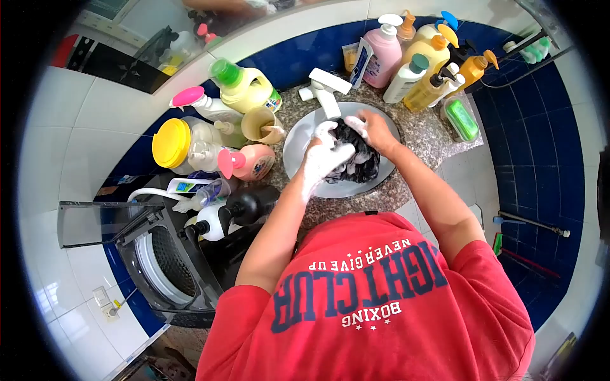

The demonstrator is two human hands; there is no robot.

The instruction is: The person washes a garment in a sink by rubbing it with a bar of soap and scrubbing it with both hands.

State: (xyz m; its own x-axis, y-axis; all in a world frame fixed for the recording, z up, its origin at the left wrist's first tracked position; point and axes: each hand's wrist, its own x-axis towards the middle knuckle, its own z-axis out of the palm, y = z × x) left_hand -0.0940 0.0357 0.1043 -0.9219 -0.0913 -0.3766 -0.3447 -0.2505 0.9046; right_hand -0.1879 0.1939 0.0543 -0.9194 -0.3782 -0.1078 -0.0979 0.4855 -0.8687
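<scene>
A dark, soapy cloth [356,155] lies bunched in the pale sink basin [295,147], streaked with white suds. My left hand [325,155], thickly coated in foam, rests against the cloth's left side with its fingers apart. On the upper right of the cloth is my right hand [375,132], its fingers curled onto the fabric and foam on its thumb side. Just above the basin stands the white faucet [326,92], its spout pointing down over the rim.
Pump bottles, among them a pink one [382,54], crowd the counter's back right beside a green soap box [462,119]. On the left are a beige cup [260,125], a yellow-lidded jar [171,143] and several bottles. An open washing machine [166,267] stands lower left.
</scene>
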